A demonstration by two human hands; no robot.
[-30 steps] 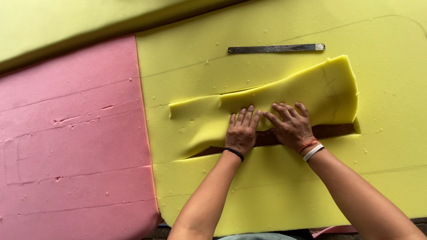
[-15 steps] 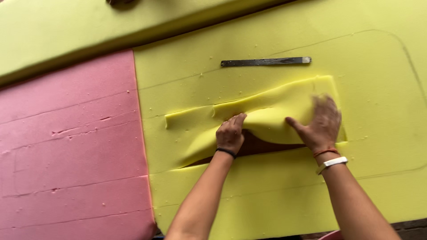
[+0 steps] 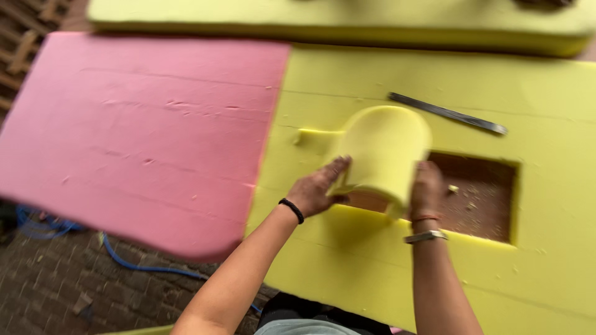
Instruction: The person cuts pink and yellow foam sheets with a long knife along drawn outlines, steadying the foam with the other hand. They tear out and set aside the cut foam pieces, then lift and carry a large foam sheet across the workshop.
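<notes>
- The foam sheet (image 3: pixel 546 260) is pale yellow; every other place here is told from it.
- The cut-out foam piece (image 3: pixel 385 149) bent up over its middle is the same pale yellow.
- The rectangular hole (image 3: pixel 478 198) in it shows brown underneath, flecked with yellow crumbs.
- The flat metal strip (image 3: pixel 447 113) lying on its upper part is dark grey.
- The foam slab (image 3: pixel 143 136) against its left edge is plain pink.
- The foam block (image 3: pixel 335 25) beyond its far edge is yellow.
- The cable (image 3: pixel 133 263) below the sheet's left corner is blue, on grey-brown paving.
- The left wrist wears a black band (image 3: pixel 292 211); the right, an orange band and a white one (image 3: pixel 424 236).
</notes>
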